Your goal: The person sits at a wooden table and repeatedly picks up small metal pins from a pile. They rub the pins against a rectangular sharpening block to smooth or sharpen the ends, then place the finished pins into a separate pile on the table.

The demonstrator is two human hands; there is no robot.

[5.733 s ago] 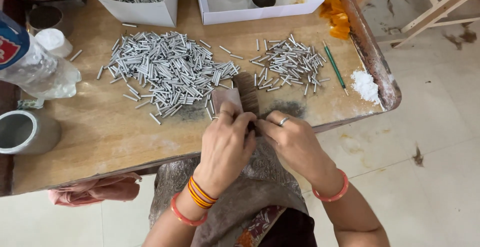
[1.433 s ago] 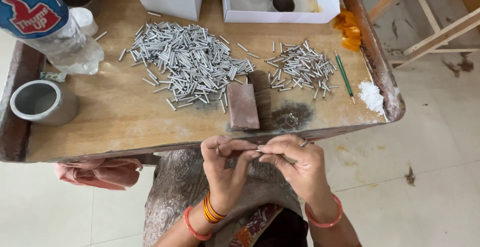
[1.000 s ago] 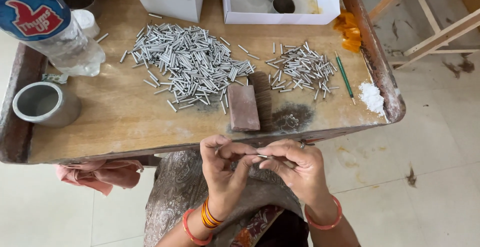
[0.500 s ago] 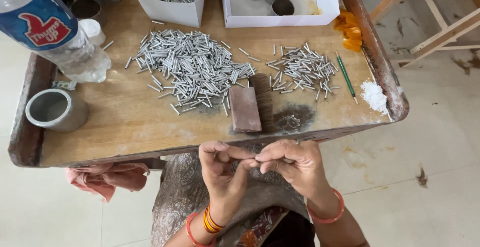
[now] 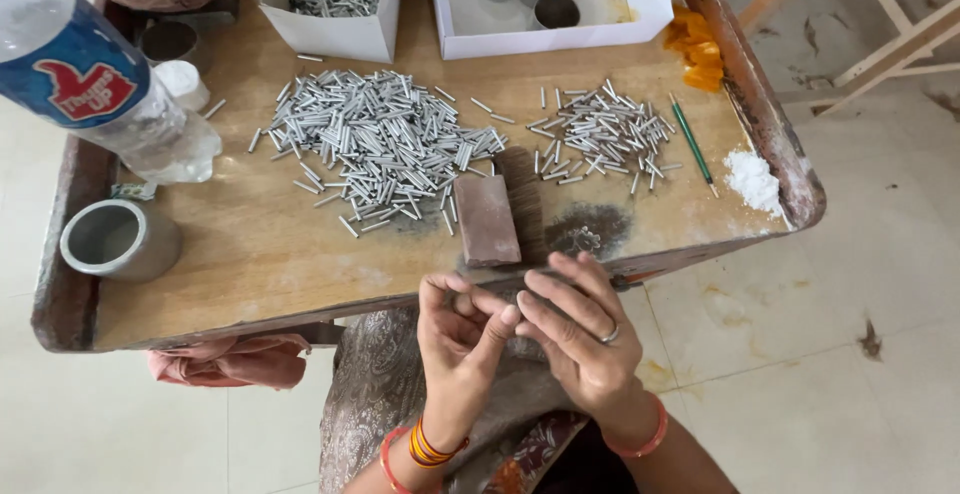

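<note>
Currently both hands off the bench, over the lap. Left hand and right hand meeting at the fingertips, fingers curled and pinched together; can't tell what's held, too small and hidden. Nearest: brown block at bench edge, just beyond. Big pile of metal pins behind it, smaller pile to the right.

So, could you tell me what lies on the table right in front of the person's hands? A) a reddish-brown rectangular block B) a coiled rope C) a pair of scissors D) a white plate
A: a reddish-brown rectangular block lies flat near the table's front edge, just beyond the left hand and right hand.
</note>
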